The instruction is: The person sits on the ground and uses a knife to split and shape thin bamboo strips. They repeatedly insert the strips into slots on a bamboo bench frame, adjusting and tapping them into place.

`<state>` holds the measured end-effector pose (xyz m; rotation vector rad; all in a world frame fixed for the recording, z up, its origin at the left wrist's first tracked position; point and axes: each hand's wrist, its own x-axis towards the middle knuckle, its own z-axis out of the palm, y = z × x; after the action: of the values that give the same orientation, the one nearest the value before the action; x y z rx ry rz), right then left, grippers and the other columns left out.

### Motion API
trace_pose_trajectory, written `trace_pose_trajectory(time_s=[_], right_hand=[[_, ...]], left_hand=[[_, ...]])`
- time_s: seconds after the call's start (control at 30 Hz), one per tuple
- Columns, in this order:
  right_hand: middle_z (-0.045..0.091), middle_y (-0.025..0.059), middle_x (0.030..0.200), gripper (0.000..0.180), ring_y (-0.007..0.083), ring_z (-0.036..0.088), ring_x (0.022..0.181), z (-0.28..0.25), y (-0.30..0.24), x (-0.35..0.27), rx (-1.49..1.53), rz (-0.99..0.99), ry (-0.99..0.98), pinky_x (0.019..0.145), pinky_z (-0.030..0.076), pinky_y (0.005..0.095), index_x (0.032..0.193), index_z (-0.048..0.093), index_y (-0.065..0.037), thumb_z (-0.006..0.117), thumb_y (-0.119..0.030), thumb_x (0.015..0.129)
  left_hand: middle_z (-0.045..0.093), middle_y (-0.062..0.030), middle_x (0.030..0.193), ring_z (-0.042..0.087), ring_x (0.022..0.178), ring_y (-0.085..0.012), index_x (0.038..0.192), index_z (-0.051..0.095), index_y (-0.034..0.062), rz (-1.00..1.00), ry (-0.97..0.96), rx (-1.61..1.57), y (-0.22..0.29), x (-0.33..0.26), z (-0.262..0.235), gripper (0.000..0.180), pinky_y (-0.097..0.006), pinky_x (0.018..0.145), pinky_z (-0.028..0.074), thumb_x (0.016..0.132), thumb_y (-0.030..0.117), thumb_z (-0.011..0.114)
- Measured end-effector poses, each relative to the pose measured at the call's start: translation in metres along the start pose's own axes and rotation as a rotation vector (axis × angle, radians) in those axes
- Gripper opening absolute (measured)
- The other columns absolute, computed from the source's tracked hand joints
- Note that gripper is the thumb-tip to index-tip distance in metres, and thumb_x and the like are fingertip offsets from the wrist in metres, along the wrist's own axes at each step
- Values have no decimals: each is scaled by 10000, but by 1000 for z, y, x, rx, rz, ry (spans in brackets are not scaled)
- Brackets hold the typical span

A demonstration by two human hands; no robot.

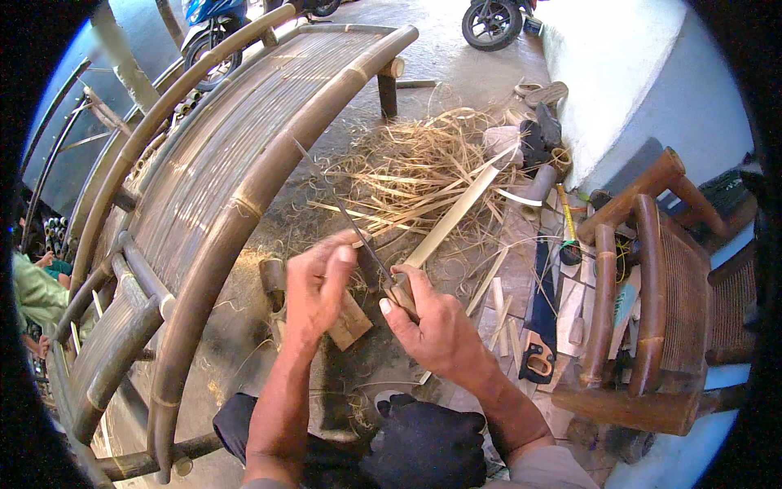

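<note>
In front of me, my right hand (436, 326) is closed around the wooden handle of a knife. Its dark blade (372, 265) points up and left, between my hands. My left hand (318, 285), slightly blurred, has its fingers pinched at a thin bamboo strip (346, 213) that crosses the blade and slants away to the upper left. A wide pale bamboo slat (454, 213) reaches from the shavings down to my right fingers; whether they grip it is hidden. Below my hands lies a wooden block (350, 320).
A long bamboo bench (244, 200) fills the left side. Bamboo shavings (432, 167) heap ahead. To the right lie a handsaw (540, 318), a yellow tape measure (565, 216) and wood scraps. A bamboo chair (648, 301) stands at far right, near a white wall (607, 73).
</note>
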<state>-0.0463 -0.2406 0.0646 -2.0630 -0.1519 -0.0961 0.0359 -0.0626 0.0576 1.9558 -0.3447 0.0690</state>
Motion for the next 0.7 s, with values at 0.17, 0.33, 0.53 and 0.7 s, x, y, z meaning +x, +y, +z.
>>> trace_pose_trajectory(time_s=[0.17, 0.33, 0.53, 0.7], right_hand=[[694, 268, 878, 456, 460, 696, 820, -6, -6, -5, -31, 15, -12, 695, 565, 515, 1326, 473, 34, 584, -269, 1004], [647, 237, 756, 455, 428, 687, 721, -5, -3, -14, -14, -2, -3, 635, 511, 457, 1326, 485, 46, 603, -247, 999], [673, 323, 934, 526, 478, 690, 911, 15, 34, -17, -124, 235, -126, 807, 528, 512, 1311, 537, 47, 593, -359, 982], [679, 261, 860, 403, 435, 681, 831, 13, 71, -15, -75, 169, -58, 745, 529, 503, 1183, 567, 5, 612, -328, 961]], left_hand=[[726, -143, 1057, 677, 922, -185, 1103, 717, -30, 587, 655, 97, 64, 47, -29, 304, -316, 847, 516, 1017, 221, 567], [698, -150, 846, 681, 840, -281, 943, 692, 0, 707, 257, 809, 68, 106, -10, 338, -418, 784, 535, 1008, 309, 571], [707, -195, 1055, 655, 1006, -387, 1038, 704, -12, 542, -9, 377, -28, 105, 31, 340, -431, 921, 507, 1030, 276, 523], [698, -160, 1063, 632, 1116, -340, 1173, 681, 37, 536, 160, -12, -23, 44, 31, 434, -515, 1151, 334, 950, 396, 578]])
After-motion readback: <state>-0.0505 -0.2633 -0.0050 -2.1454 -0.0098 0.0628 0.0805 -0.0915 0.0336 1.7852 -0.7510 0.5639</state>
